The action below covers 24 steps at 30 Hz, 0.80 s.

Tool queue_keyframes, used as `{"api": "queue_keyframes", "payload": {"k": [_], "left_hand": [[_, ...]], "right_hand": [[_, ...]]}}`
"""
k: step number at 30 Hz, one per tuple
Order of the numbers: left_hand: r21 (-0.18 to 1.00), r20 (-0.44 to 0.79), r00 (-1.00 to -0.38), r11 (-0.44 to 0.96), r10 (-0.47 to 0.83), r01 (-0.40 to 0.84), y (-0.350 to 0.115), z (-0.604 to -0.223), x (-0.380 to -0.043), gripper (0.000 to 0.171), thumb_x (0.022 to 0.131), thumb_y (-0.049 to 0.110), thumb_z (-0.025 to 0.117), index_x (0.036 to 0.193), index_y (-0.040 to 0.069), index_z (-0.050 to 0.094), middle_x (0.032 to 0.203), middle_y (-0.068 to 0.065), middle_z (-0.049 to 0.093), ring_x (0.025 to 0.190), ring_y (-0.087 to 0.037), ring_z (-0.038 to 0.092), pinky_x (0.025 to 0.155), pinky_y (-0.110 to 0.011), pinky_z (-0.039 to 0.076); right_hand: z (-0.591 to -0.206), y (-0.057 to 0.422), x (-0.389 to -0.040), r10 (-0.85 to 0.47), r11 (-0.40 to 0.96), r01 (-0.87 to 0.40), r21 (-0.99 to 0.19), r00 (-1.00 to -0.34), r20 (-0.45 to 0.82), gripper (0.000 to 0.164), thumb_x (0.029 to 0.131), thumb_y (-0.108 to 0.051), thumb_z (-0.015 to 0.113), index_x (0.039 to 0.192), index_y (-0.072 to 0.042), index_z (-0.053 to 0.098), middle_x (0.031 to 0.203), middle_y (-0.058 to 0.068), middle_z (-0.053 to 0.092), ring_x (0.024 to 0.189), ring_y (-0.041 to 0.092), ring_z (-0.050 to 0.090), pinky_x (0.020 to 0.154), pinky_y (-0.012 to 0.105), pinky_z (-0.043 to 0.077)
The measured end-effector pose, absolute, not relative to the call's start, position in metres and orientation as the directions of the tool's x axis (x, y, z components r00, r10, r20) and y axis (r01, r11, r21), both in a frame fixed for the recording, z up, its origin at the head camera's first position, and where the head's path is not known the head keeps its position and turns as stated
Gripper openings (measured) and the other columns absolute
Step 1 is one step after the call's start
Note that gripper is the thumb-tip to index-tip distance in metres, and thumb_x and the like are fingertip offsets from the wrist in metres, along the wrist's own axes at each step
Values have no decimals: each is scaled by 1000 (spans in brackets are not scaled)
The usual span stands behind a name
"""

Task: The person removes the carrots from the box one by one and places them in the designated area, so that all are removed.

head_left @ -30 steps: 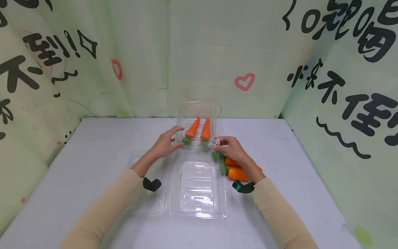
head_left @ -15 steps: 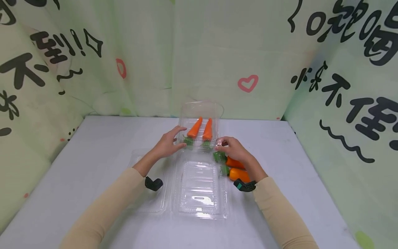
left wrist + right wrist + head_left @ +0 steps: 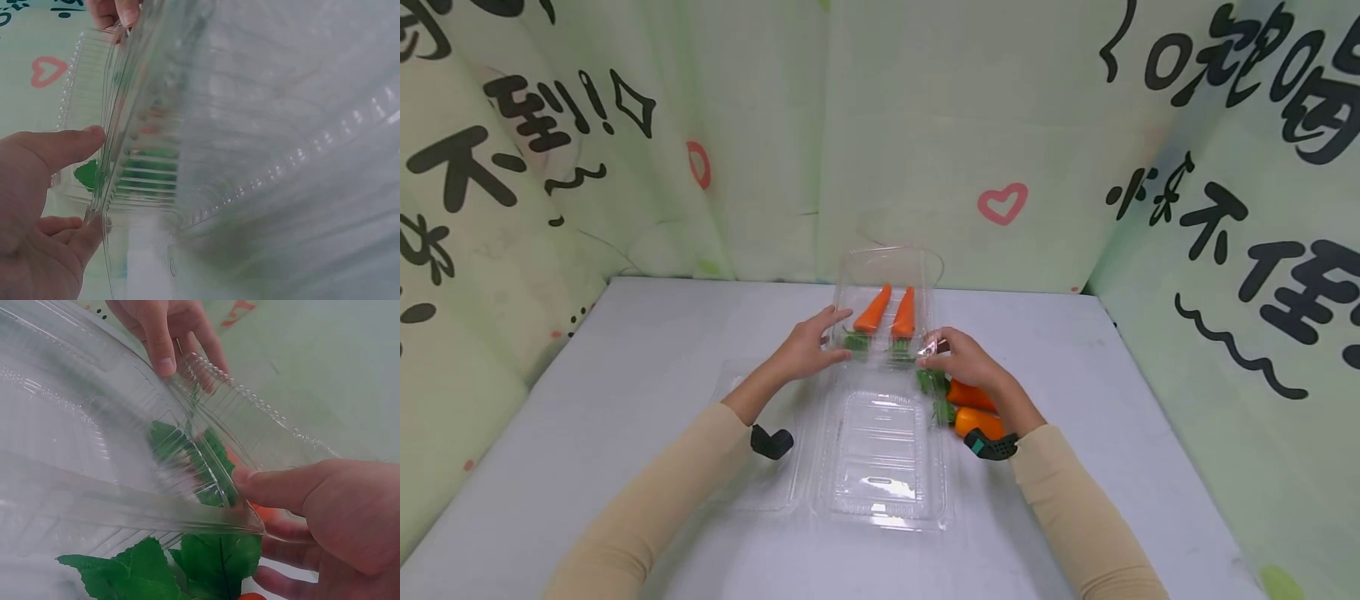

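Observation:
A clear plastic container (image 3: 883, 271) stands at the back of the table, with two carrots (image 3: 872, 312) inside, tips pointing away and green leafy tops toward me. My left hand (image 3: 805, 346) pinches its left side; in the left wrist view, the thumb lies on one side of the clear rim and fingers lie behind it. At the near right corner, my right hand (image 3: 962, 358) grips the rim between thumb and fingers, as the right wrist view shows. Two more carrots (image 3: 979, 422) lie on the table beneath my right wrist, partly hidden by the arm.
Directly in front is a clear ribbed plastic tray (image 3: 880, 467), with another shallow clear plastic piece (image 3: 767, 483) at its left. Everything stands on a white table (image 3: 1045, 533). Green printed curtains (image 3: 760, 167) enclose the back and sides.
The head view has turned slightly. Both hands keep their hold on the container, and the carrots stay where they were.

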<state>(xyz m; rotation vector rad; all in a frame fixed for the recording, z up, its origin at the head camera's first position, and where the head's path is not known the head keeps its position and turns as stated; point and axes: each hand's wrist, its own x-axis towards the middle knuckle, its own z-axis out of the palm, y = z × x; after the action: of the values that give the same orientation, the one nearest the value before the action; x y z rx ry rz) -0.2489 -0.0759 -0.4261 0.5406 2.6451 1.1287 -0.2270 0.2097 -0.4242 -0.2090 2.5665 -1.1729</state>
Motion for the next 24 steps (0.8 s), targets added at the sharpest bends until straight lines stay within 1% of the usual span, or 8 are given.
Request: {"api": "queue_keyframes", "payload": {"k": [5, 9, 12, 15, 17, 19, 21, 24], "left_hand": [[708, -68, -908, 662, 414, 248, -75, -426, -250, 84, 82, 29, 78, 152, 22, 32, 161, -16, 20, 125, -39, 55, 97, -45, 49], [695, -61, -908, 671, 415, 260, -75, -428, -251, 88, 78, 31, 81, 152, 22, 33, 161, -16, 20, 126, -39, 54, 100, -48, 47], [684, -46, -906, 674, 420, 277, -74, -428, -251, 90, 77, 30, 81, 152, 21, 32, 160, -17, 20, 127, -39, 53, 102, -48, 46], [685, -50, -906, 674, 421, 276, -73, -428, -250, 91, 78, 30, 81, 153, 20, 30, 160, -19, 20, 125, -39, 55, 100, -47, 48], [686, -58, -907, 677, 416, 266, -73, -427, -250, 91, 79, 31, 81, 153, 21, 29, 160, -19, 20, 123, -38, 57, 98, -46, 49], [689, -68, -909, 679, 410, 255, -72, -426, -250, 91, 79, 31, 80, 153, 21, 28, 160, -18, 20, 122, -38, 58, 96, -45, 50], [688, -73, -912, 682, 405, 248, -72, -426, -250, 91, 80, 31, 80, 153, 21, 28, 160, -18, 20, 123, -38, 57, 96, -45, 50], [690, -72, -913, 680, 403, 246, -72, -426, -250, 89, 80, 31, 79, 153, 20, 29, 160, -18, 21, 124, -38, 56, 95, -44, 51]], "right_hand": [[-423, 207, -226, -249, 657, -20, -753, -949, -192, 40, 89, -26, 70, 116, -4, 50, 118, 14, 54, 112, 30, 51, 90, 38, 50], [-425, 207, -226, -239, 651, -26, -759, -955, -173, 38, 88, -26, 71, 113, -5, 51, 118, 13, 54, 114, 30, 51, 89, 36, 51], [-428, 208, -227, -235, 640, -28, -768, -959, -161, 33, 88, -24, 71, 108, -7, 51, 119, 14, 54, 116, 31, 51, 90, 38, 51], [-431, 209, -228, -212, 624, -46, -780, -971, -112, 22, 90, -21, 69, 90, -6, 53, 129, 15, 55, 119, 33, 51, 94, 43, 50], [-432, 209, -229, -198, 611, -59, -790, -977, -80, 23, 91, -18, 67, 80, -7, 50, 136, 15, 53, 120, 35, 51, 96, 46, 49], [-431, 209, -229, -186, 607, -66, -792, -981, -61, 26, 92, -16, 66, 74, -7, 49, 142, 15, 50, 123, 36, 50, 99, 48, 47], [-429, 209, -228, -186, 604, -55, -795, -980, -73, 24, 92, -14, 66, 76, -8, 49, 144, 15, 49, 123, 36, 49, 99, 48, 47], [-426, 209, -227, -191, 617, -35, -786, -976, -106, 21, 91, -13, 66, 79, -8, 50, 145, 15, 47, 122, 35, 49, 96, 44, 50]]}}
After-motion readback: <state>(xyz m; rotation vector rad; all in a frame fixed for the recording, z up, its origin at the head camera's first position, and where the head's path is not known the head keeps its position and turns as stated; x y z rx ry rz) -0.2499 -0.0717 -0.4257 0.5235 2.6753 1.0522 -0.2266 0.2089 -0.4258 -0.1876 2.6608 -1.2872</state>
